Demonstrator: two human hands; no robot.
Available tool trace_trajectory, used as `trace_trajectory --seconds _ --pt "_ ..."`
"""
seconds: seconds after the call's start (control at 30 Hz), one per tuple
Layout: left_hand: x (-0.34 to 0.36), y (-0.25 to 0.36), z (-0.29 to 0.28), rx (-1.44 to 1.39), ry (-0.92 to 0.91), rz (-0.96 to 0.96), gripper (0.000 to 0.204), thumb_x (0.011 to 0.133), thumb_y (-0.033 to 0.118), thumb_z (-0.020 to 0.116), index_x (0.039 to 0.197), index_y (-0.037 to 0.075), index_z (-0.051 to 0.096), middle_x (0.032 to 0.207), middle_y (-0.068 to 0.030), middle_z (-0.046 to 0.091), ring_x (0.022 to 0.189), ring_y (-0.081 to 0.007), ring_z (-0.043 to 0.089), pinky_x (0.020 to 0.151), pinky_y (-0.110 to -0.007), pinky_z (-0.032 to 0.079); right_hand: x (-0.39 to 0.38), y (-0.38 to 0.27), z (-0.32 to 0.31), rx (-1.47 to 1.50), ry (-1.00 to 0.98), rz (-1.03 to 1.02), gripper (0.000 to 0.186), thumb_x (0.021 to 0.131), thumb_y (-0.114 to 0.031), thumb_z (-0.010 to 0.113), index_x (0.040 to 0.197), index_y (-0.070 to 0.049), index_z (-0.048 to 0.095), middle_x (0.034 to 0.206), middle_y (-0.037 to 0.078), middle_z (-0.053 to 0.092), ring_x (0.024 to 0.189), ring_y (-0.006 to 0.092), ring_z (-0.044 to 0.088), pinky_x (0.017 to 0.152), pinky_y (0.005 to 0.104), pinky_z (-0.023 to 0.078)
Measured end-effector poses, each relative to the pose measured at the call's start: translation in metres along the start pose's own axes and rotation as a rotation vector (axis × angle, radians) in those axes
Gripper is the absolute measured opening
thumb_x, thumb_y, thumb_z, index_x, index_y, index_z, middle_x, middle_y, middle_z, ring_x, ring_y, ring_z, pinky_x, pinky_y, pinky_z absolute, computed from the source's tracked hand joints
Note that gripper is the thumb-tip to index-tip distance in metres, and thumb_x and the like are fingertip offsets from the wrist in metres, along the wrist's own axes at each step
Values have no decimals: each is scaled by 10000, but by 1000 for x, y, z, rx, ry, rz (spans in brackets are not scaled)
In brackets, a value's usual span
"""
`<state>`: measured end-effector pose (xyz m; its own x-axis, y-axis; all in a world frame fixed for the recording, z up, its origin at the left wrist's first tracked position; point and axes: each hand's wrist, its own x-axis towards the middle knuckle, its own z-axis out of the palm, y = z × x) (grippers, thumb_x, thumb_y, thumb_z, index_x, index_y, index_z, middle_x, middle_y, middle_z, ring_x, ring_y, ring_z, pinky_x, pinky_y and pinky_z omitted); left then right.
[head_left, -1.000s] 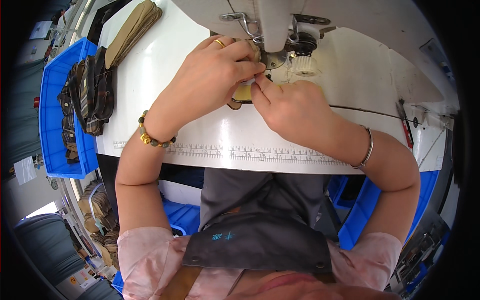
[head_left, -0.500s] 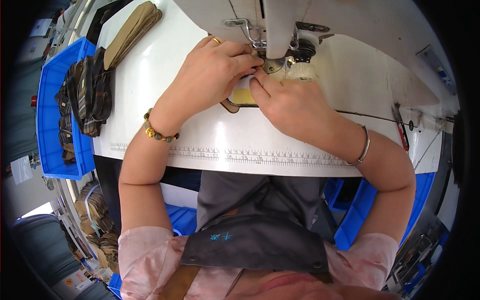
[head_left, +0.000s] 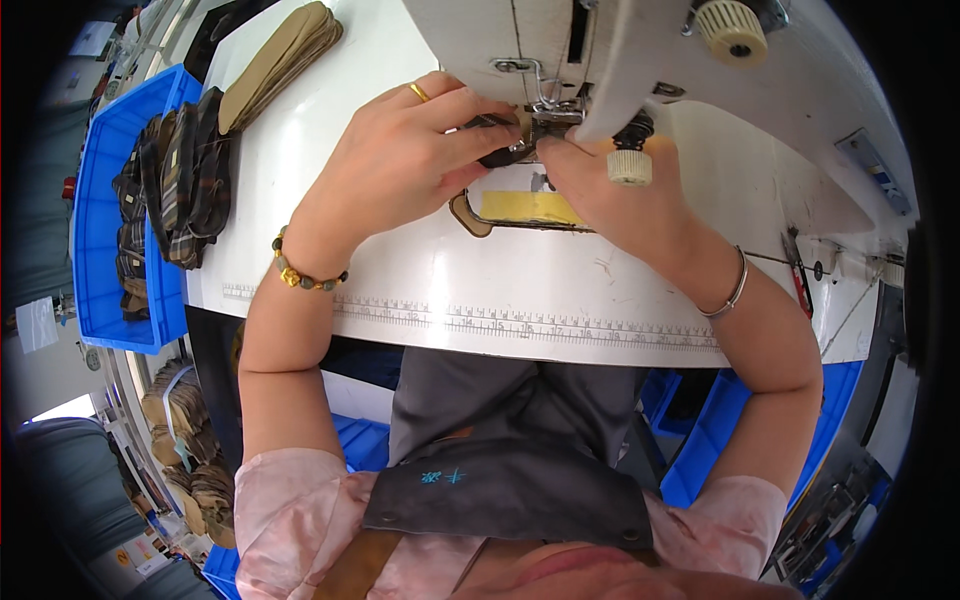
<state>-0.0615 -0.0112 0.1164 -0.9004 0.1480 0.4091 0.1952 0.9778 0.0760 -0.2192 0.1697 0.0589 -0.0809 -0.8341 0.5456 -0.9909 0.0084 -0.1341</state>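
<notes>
My left hand [head_left: 410,160], with a ring and bead bracelet, has its fingers closed on a small dark piece [head_left: 492,152] just left of the sewing machine's presser foot [head_left: 558,110]. My right hand [head_left: 625,210] is beside the foot, thumb and fingers bent toward it; a white ribbed knob [head_left: 630,168] and the machine head partly cover it, so what it holds is unclear. Between and below my hands lie a yellow strip [head_left: 525,208] on the machine bed and the rounded edge of a tan piece [head_left: 467,218].
A stack of tan pieces [head_left: 275,65] lies at the back left. A blue crate [head_left: 95,250] with plaid fabric pieces [head_left: 175,190] stands at the left. The machine head [head_left: 760,110] overhangs the table [head_left: 480,290]. Red-handled snips [head_left: 798,265] lie at the right.
My right hand has moved rightward, away from my left fingertips, uncovering more of the yellow strip. The dark piece in my left hand shows more. The view of the machine head has shifted.
</notes>
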Motion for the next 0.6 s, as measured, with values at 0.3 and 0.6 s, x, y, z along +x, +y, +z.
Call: trace_trajectory --seconds 0.3,0.6 --pt "-2 6 4 175 -167 -73 292 797 83 702 1074 135 779 1164 53 695 1085 -168 628 866 -297 562 -1 7 7 -173 77 -124 109 857 -228 720 952 -179 698 687 -66 547 543 98 572 450 275 431" --pt "2 -13 17 173 18 70 271 694 89 729 953 141 790 1028 68 717 1015 -153 626 931 -339 540 4 0 -5 -162 -33 -154 148 850 -203 732 983 -141 715 726 -46 570 565 118 591 463 288 457"
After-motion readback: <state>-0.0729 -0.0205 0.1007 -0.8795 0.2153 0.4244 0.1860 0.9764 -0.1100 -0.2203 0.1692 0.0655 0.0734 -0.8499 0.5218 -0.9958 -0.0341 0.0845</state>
